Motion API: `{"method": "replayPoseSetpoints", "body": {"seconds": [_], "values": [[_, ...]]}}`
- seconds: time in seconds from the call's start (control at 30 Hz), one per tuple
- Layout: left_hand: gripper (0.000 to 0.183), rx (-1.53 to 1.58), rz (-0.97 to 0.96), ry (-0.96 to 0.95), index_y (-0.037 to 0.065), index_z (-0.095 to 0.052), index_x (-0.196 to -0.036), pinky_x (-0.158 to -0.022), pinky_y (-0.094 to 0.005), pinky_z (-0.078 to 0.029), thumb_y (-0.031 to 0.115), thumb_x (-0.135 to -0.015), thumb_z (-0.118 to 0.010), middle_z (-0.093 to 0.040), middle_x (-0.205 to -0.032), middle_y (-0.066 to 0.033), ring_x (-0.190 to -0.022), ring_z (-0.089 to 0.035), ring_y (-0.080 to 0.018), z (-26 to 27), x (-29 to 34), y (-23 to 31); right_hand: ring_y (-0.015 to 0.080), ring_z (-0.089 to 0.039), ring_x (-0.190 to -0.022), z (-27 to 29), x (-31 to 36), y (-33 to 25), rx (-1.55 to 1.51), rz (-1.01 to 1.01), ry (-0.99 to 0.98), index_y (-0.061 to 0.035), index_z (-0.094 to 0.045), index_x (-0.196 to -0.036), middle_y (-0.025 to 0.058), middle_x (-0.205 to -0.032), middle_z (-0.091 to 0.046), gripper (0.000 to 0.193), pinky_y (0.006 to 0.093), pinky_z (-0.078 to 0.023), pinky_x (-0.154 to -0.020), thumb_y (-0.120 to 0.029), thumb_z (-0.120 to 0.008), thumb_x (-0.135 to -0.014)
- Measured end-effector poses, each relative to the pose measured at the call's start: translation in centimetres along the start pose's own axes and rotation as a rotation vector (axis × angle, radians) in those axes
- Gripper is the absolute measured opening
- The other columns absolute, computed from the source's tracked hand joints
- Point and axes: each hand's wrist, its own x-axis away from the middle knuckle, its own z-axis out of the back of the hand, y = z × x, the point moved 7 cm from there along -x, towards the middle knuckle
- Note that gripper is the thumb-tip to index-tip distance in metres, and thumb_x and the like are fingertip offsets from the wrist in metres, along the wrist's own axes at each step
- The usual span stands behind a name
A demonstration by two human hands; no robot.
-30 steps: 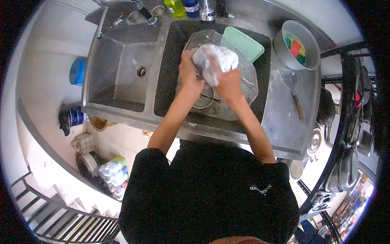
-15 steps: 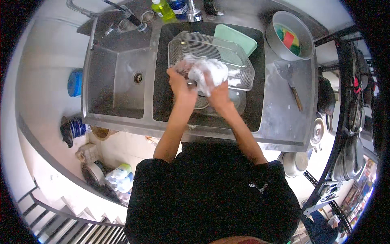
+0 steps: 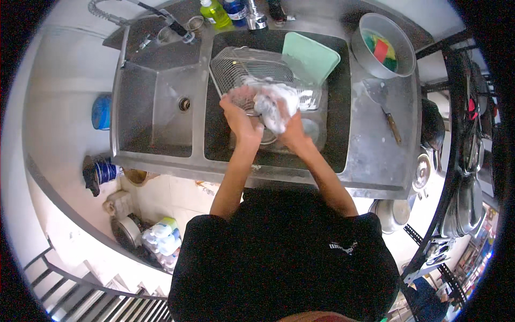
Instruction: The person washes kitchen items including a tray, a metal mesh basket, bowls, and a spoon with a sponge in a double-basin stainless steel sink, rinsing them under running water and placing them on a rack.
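Observation:
A wire-mesh metal basket (image 3: 236, 64) is tilted over the right sink basin (image 3: 335, 129). At its near edge my left hand (image 3: 241, 118) grips the wire, fingers wrapped round it and partly blurred. My right hand (image 3: 292, 126) is closed beside it, pressed to the basket's near side. Thick white suds (image 3: 281, 99) cover its fingers and hide what they hold; a greyish patch shows through the foam. Under the basket and my hands, clear and metal ware rests in the basin, mostly hidden. A pale green tray (image 3: 311, 56) leans at the basin's far right corner.
On the right counter stand a grey bowl (image 3: 405, 53) with coloured sponges and a wooden-handled spatula (image 3: 393, 126). To the left is a second basin (image 3: 166, 112) with a drain. Soap bottles (image 3: 217, 15) and a faucet (image 3: 257, 19) line the back. Pans hang at right.
The wire basket has shifted left and tipped, uncovering more of the green tray. My right hand has moved slightly with its suds along the basket; my left hand keeps its hold.

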Motion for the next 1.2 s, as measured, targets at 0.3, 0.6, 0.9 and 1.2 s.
{"method": "replayPoseSetpoints", "body": {"seconds": [0.3, 0.6, 0.9, 1.2], "values": [[0.041, -0.813, -0.698, -0.156, 0.0, -0.044, -0.061, -0.046, -0.0254, -0.03, 0.027, -0.089, -0.032, -0.044, -0.057, 0.0007, -0.053, -0.038, -0.0071, -1.4, 2.4, 4.3, 0.0328, -0.047, -0.095, 2.5, -5.7, -4.8, 0.195, 0.308, -0.152, -0.0129, -0.044, -0.11, 0.0162, -0.103, -0.049, 0.041, 0.0414, -0.04, -0.079, -0.015, -0.05, -0.07], [0.042, -0.833, -0.654, -0.225, 0.004, -0.032, -0.051, -0.04, -0.0249, -0.018, 0.023, -0.088, -0.039, -0.029, -0.048, 0.006, -0.047, -0.024, -0.0033, -2.3, 3.5, 6.0, 0.0351, -0.052, -0.079, 3.1, -10.1, 2.6, 0.177, 0.111, 0.046, -0.0038, -0.039, -0.115, 0.0201, -0.088, -0.054, 0.052, 0.0422, -0.042, -0.068, -0.007, -0.054, -0.066], [0.04, -0.945, -0.754, -0.318, 0.003, -0.044, -0.052, -0.039, -0.0224, -0.022, 0.023, -0.086, -0.044, -0.04, -0.049, 0.0053, -0.046, -0.03, -0.0024, -3.1, 3.8, 8.0, 0.0326, -0.051, -0.087, 3.0, -7.3, -3.0, 0.244, 0.214, -0.107, -0.0112, -0.044, -0.113, 0.0159, -0.093, -0.054, 0.045, 0.0417, -0.042, -0.075, -0.012, -0.051, -0.068], [0.032, -0.529, -0.457, -0.068, 0.004, -0.046, -0.082, -0.058, -0.031, -0.041, 0.036, -0.082, -0.045, -0.048, -0.08, -0.0081, -0.072, -0.048, -0.0156, 2.4, 2.8, 12.4, 0.0275, -0.05, -0.091, 3.6, -11.9, 6.3, -0.209, -0.003, -0.09, -0.0046, -0.054, -0.095, 0.0125, -0.095, -0.054, 0.023, 0.0322, -0.039, -0.08, -0.012, -0.05, -0.074]]}}
